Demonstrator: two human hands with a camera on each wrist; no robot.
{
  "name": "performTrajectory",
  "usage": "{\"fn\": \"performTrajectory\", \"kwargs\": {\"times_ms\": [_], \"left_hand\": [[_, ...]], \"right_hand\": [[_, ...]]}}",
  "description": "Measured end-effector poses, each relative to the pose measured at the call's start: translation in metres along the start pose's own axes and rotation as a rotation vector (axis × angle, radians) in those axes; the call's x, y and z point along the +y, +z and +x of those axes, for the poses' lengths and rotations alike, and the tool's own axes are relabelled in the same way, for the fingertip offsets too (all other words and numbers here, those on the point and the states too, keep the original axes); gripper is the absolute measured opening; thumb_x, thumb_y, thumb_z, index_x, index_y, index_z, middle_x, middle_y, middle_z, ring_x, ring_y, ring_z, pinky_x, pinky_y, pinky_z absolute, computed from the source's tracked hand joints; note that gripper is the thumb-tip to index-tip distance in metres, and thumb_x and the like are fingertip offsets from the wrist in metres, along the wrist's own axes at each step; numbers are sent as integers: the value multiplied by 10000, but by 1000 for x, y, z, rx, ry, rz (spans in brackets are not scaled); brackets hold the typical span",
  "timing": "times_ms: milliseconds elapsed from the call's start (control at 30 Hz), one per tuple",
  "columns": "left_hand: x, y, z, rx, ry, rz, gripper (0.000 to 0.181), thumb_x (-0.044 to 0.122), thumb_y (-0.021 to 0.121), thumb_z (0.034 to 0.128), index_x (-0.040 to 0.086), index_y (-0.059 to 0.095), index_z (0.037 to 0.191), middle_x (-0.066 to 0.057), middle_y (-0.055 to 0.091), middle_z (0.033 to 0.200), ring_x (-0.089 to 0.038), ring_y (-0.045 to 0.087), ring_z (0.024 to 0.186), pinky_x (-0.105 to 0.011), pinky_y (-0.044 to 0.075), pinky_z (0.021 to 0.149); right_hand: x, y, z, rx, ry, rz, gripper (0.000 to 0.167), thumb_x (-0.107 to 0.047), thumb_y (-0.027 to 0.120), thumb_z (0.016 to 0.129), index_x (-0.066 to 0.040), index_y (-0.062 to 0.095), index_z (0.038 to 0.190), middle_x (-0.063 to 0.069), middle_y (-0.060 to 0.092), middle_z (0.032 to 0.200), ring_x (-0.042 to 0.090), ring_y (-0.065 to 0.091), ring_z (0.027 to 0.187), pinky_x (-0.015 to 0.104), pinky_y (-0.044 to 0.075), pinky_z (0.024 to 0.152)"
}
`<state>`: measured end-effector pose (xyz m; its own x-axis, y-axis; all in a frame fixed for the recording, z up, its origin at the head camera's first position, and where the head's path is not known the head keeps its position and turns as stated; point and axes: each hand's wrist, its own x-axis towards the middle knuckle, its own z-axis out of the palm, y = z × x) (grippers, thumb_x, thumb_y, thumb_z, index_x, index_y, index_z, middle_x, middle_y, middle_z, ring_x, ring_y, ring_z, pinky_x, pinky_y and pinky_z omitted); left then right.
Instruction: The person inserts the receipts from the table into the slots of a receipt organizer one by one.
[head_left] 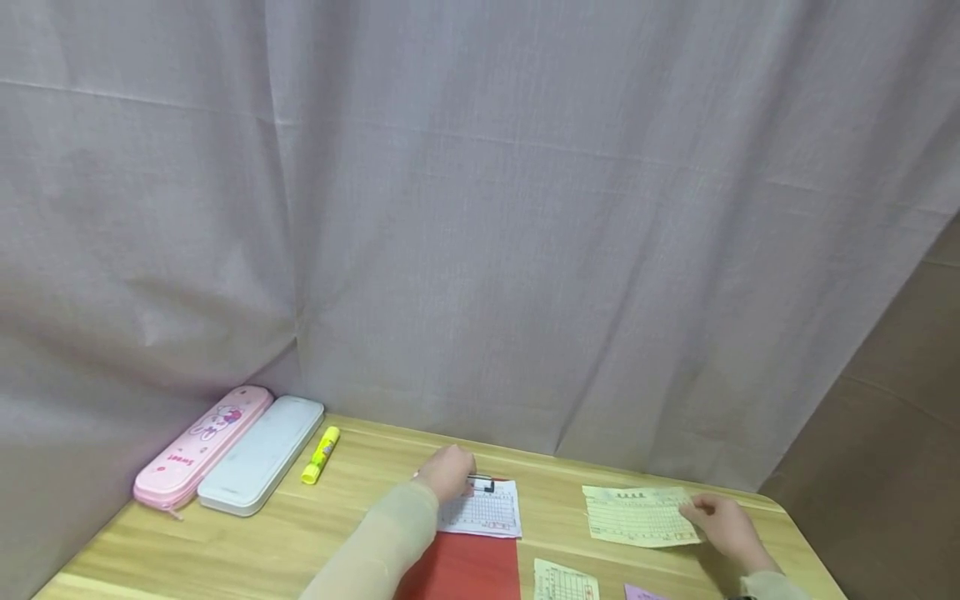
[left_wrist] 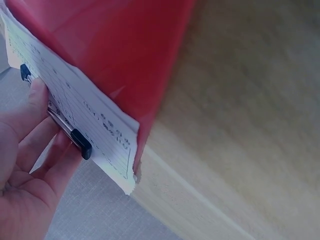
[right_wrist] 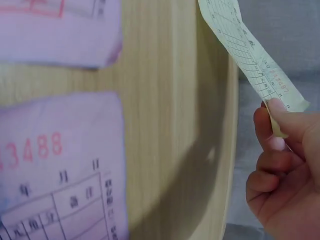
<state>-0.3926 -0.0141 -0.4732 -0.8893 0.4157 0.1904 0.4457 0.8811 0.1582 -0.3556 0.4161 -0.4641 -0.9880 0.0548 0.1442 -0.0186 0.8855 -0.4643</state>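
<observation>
A red clipboard (head_left: 472, 568) lies on the table with a white printed slip (head_left: 486, 512) at its clip end. At the clipboard's far edge my left hand (head_left: 447, 473) grips the metal clip (left_wrist: 62, 124), which has black ends; the left wrist view shows the thumb on it and the other fingers beneath. Farther right, my right hand (head_left: 722, 525) pinches the right end of a pale yellow receipt slip (head_left: 637, 515) between thumb and forefinger. The right wrist view shows that slip (right_wrist: 245, 57) raised off the table, with red digits and a ruled grid.
Another yellowish slip (head_left: 564, 581) and a purple slip (head_left: 639, 592) lie near the front. Pink printed slips (right_wrist: 60, 165) fill the right wrist view's left side. A pink pencil case (head_left: 202, 450), a white case (head_left: 262, 457) and a yellow glue stick (head_left: 321, 455) lie left. Grey curtain (head_left: 480, 250) stands behind.
</observation>
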Motion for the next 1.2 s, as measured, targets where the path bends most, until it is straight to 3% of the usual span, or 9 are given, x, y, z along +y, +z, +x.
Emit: {"fn": "performTrajectory", "kwargs": {"times_ms": [200,367,533,667,867,1067,1200], "left_hand": [[2,-1,-1,0,-8,1,137,195,826,704,134,724,773,43,648,706,-108,590,686,-260,513,675],[3,1,-1,-12,-30,-15,133,187,823,708,135,726,783,45,646,712,-106,587,691,-265,514,677],[2,2,0,1,-31,-2,133,193,821,711,137,725,784,44,637,706,-105,580,688,-268,509,670],[2,1,0,3,-26,-1,134,192,820,713,134,727,791,43,639,710,-107,583,693,-270,510,671],[-1,0,-3,10,-21,-6,146,180,827,700,129,733,799,30,674,751,-133,625,735,-274,527,711],[-2,-1,-4,22,3,12,146,193,835,680,136,720,749,36,665,719,-137,620,713,-275,521,694],[-1,1,-3,24,10,24,148,199,835,678,139,716,743,35,662,713,-139,619,707,-276,519,686]], "right_hand": [[-13,-2,-4,-48,58,74,283,-268,600,913,10,653,920,66,610,816,162,500,749,302,413,667],[-22,-5,-9,-80,130,169,381,-323,558,938,44,636,1005,27,579,771,143,475,719,270,383,633],[-34,-6,-14,-75,193,315,406,-328,568,933,68,632,999,-37,515,651,103,464,615,255,391,594],[-42,-4,-19,-71,215,385,416,-347,599,917,61,648,984,-56,509,671,91,463,618,259,408,610],[-55,8,-22,-88,212,425,456,-329,627,903,88,638,1087,-49,612,771,88,504,647,238,454,592],[-70,20,-27,-139,195,492,336,-274,631,905,59,659,874,-33,517,741,71,465,563,205,450,538],[-82,25,-34,-192,170,513,404,-289,626,907,103,623,1006,31,567,922,61,472,578,194,486,564]]}}
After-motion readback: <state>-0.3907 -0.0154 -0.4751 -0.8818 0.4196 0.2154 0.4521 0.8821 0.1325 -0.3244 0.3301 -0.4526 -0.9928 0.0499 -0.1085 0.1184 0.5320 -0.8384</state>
